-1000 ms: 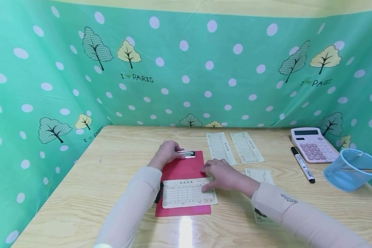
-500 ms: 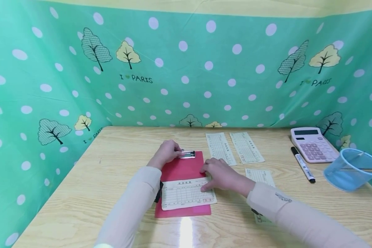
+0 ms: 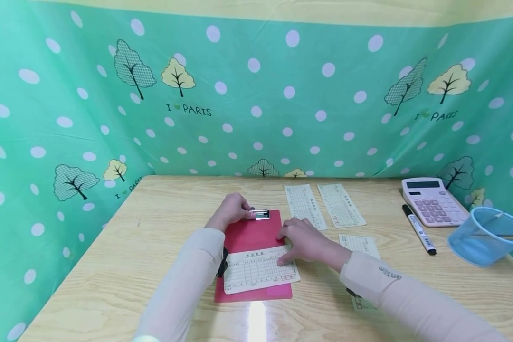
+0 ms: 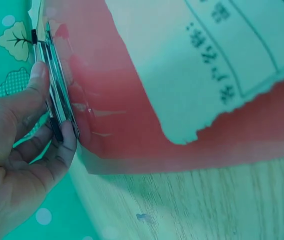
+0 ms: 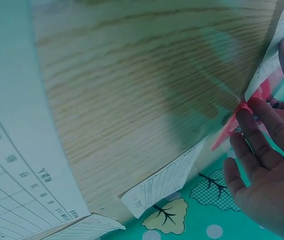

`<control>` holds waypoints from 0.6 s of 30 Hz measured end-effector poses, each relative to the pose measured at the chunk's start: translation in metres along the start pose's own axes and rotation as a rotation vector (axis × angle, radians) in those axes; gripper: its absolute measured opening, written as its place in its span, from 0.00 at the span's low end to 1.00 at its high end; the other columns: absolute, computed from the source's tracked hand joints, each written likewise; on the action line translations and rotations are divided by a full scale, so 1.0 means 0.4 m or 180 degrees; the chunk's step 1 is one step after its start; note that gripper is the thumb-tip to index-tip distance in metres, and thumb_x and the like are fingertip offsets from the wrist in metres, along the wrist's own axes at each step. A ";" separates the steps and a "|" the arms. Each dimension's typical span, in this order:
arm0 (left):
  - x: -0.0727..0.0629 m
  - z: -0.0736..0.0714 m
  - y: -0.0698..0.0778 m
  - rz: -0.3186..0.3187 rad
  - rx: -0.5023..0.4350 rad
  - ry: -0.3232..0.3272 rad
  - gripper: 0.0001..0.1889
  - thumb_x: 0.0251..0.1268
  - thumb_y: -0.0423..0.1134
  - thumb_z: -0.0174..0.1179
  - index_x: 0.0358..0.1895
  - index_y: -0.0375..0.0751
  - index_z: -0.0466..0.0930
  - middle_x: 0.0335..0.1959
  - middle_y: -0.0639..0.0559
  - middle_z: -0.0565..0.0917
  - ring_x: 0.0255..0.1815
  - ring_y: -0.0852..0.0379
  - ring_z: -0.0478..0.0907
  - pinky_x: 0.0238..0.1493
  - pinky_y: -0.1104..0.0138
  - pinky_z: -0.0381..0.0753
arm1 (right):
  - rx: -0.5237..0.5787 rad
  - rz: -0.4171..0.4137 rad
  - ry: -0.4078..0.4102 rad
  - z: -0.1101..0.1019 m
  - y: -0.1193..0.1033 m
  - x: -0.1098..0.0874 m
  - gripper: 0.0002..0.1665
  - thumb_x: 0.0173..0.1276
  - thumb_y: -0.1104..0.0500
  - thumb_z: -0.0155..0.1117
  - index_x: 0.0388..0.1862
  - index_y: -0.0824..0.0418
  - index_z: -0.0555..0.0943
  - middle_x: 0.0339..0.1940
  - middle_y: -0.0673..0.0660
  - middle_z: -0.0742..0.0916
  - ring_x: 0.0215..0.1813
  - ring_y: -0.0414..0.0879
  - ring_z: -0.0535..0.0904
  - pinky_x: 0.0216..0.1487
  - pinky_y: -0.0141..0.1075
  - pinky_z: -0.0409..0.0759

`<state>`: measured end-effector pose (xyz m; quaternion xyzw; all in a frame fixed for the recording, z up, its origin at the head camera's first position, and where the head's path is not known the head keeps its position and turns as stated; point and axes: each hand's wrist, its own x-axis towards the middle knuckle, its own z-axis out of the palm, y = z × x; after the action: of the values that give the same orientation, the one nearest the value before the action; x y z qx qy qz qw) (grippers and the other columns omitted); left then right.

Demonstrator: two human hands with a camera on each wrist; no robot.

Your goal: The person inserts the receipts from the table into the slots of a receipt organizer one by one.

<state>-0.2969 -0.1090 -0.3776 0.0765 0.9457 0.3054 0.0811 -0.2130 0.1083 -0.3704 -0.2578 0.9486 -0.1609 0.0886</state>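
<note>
My left grip (image 3: 232,207), a bare hand, is pinching the metal clip (image 3: 262,214) at the far end of the red clipboard (image 3: 251,233), thumb on one side and fingertips on the other; I can't tell whether the clip's mouth is raised. My right grip (image 3: 305,240) is clasping nothing that I can see: its fingers are relaxed and gently bent, the thumb resting on a cream printed slip (image 3: 256,271), the forefinger's tip at the board's right edge.

The clipboard lies flat on the wooden bench (image 3: 162,232) in front of me. The slip sits crosswise over its near half, slightly askew, its right end poking past the board's edge, with bare red between it and the clip. In the left wrist view I see a ragged edge on the paper.

Over to the right, the blue cup (image 3: 474,247) has a pencil (image 3: 510,238) leaning in it, near a black-capped marker (image 3: 419,230) and a pink calculator (image 3: 433,204).
</note>
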 end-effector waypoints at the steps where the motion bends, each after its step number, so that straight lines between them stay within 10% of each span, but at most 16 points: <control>1: 0.000 0.000 0.000 -0.0009 -0.0010 -0.0002 0.09 0.60 0.35 0.74 0.40 0.33 0.90 0.34 0.45 0.87 0.36 0.53 0.79 0.40 0.64 0.81 | 0.0000 0.0002 0.0016 0.001 0.001 0.000 0.33 0.48 0.46 0.86 0.51 0.59 0.87 0.49 0.53 0.85 0.54 0.49 0.75 0.62 0.47 0.69; 18: 0.006 0.001 -0.003 -0.0098 -0.0075 -0.0001 0.10 0.59 0.36 0.75 0.40 0.33 0.90 0.37 0.46 0.86 0.39 0.53 0.77 0.44 0.63 0.78 | -0.0071 0.0143 0.0102 0.001 0.013 0.047 0.31 0.46 0.43 0.86 0.47 0.54 0.86 0.38 0.48 0.82 0.47 0.48 0.74 0.58 0.47 0.70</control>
<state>-0.2995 -0.1093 -0.3789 0.0610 0.9431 0.3151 0.0869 -0.2315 0.1027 -0.3742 -0.2347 0.9572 -0.1523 0.0741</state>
